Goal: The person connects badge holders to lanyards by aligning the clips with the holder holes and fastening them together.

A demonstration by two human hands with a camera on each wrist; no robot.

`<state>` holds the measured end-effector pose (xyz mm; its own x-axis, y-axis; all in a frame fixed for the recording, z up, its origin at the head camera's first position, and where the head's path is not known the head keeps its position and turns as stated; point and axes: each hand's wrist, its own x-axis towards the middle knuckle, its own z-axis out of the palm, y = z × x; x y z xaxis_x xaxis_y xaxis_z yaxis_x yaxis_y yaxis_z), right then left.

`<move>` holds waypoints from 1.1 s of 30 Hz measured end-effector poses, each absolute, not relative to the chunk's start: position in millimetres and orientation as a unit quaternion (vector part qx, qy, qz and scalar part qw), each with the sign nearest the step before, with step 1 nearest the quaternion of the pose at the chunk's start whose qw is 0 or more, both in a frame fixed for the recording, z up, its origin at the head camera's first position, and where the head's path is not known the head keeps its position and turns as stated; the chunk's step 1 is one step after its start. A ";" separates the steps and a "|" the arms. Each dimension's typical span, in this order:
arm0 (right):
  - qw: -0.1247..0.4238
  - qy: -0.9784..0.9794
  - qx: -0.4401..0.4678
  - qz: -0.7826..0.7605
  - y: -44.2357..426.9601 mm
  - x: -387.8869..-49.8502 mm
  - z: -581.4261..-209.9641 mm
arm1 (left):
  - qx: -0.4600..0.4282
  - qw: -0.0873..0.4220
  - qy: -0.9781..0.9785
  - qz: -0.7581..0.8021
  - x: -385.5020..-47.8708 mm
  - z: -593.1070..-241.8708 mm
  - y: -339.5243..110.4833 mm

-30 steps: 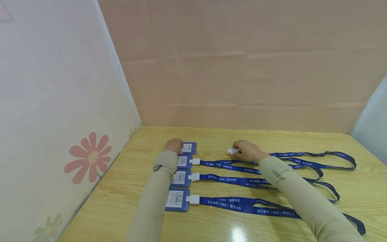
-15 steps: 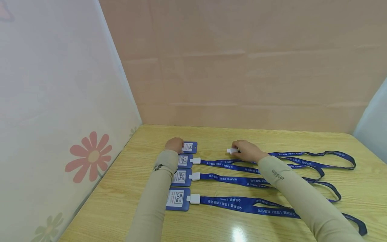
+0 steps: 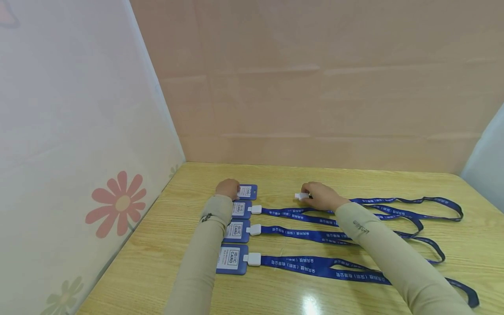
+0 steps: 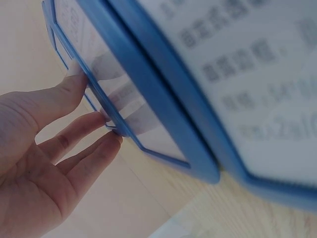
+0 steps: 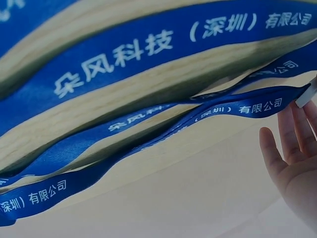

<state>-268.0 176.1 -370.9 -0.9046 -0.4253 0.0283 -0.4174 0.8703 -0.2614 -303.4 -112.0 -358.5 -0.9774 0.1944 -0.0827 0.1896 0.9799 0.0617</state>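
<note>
At the far end of a column of blue ID card holders, my left hand (image 3: 227,189) pinches the left end of the farthest card holder (image 3: 248,191). In the left wrist view the thumb and fingertips (image 4: 77,74) meet at its edge. My right hand (image 3: 323,196) grips the white plastic clip (image 3: 301,196) of a blue lanyard (image 3: 441,200), to the right of that card holder and apart from it. The clip is mostly hidden in the right wrist view, where the lanyard strap (image 5: 262,101) runs up to the fingers.
Nearer me lie three more card holders (image 3: 241,209), (image 3: 238,230), (image 3: 232,259), each joined by a white clip (image 3: 254,259) to a blue lanyard (image 3: 299,264) stretched rightward. The wooden table (image 3: 157,271) meets a flowered wall at left and a plain backdrop (image 3: 315,109) behind.
</note>
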 end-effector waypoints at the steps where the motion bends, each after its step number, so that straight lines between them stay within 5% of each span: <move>1: 0.016 0.967 -0.215 -0.132 176.1 -268.3 -371.2 | 0.096 0.045 0.994 0.028 -303.6 -358.6 -111.9; 33: 0.023 0.964 -0.225 -0.136 169.1 -266.8 -370.2 | 0.079 0.071 0.994 0.012 -307.8 -360.8 -114.3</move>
